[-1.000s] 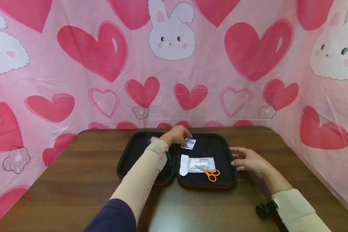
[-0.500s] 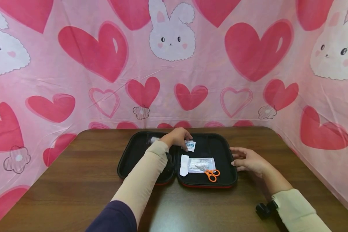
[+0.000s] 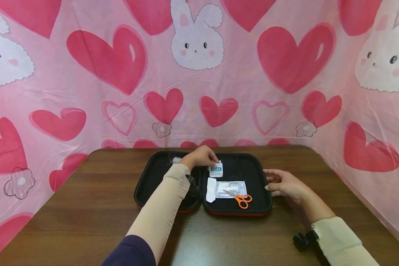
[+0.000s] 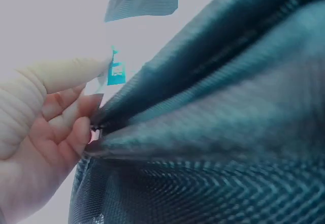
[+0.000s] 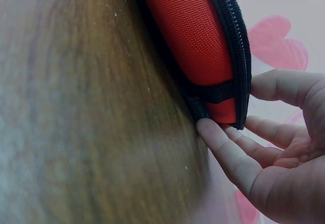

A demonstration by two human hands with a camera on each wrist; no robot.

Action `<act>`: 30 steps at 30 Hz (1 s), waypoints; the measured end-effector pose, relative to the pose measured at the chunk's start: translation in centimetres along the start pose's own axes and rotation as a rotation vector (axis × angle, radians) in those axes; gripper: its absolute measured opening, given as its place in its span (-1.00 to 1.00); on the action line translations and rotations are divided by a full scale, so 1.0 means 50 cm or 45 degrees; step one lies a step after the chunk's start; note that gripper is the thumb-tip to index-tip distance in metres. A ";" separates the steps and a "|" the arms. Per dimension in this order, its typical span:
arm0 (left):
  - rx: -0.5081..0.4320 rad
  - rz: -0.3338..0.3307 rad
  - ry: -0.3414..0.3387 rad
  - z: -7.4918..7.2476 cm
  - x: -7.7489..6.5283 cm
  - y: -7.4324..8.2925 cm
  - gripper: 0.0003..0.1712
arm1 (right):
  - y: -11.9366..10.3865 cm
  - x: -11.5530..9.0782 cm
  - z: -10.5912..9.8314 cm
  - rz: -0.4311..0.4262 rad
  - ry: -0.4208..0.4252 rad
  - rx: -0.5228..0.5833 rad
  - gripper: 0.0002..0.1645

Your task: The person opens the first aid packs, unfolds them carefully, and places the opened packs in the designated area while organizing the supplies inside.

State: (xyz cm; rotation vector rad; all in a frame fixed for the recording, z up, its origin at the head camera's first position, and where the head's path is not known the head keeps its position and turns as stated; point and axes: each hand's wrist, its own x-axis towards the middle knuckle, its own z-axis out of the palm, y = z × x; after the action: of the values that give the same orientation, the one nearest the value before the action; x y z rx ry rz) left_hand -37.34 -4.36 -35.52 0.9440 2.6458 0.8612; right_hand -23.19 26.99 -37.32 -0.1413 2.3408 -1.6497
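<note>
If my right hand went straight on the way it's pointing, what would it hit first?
The right edge of the open case; your right hand seems to touch it there, though exact contact is hard to judge.

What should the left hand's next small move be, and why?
Probably settle the small packet flat, then ease the grip: the left hand pinches it in the open case's right half, with bare lining beside it, while the right hand touches the case's edge.
</note>
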 end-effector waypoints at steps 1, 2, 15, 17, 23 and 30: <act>-0.016 0.000 0.001 -0.002 -0.003 -0.001 -0.84 | 0.000 0.000 0.001 -0.001 -0.001 0.005 -0.12; -0.036 -0.007 0.003 -0.003 -0.006 -0.003 -0.84 | 0.000 0.000 0.001 -0.003 -0.004 0.010 -0.12; -0.437 -0.095 0.178 -0.018 -0.055 -0.022 -0.86 | -0.003 -0.004 0.006 -0.027 -0.007 0.010 -0.13; -0.510 -0.097 0.194 -0.021 -0.064 -0.026 -0.85 | -0.002 -0.004 0.007 -0.030 -0.013 0.015 -0.12; -0.634 -0.125 0.262 -0.038 -0.089 -0.035 -0.83 | -0.003 -0.003 0.008 -0.017 -0.011 0.004 -0.12; -0.789 -0.167 0.305 -0.061 -0.115 -0.044 -0.67 | -0.004 -0.004 0.006 -0.019 -0.010 0.000 -0.13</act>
State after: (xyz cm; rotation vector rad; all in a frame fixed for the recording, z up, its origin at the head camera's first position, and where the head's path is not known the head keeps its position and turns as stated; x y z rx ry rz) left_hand -35.13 -10.74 -34.35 0.5264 2.3233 1.7033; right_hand -22.92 26.71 -37.16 -0.1650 2.3395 -1.6532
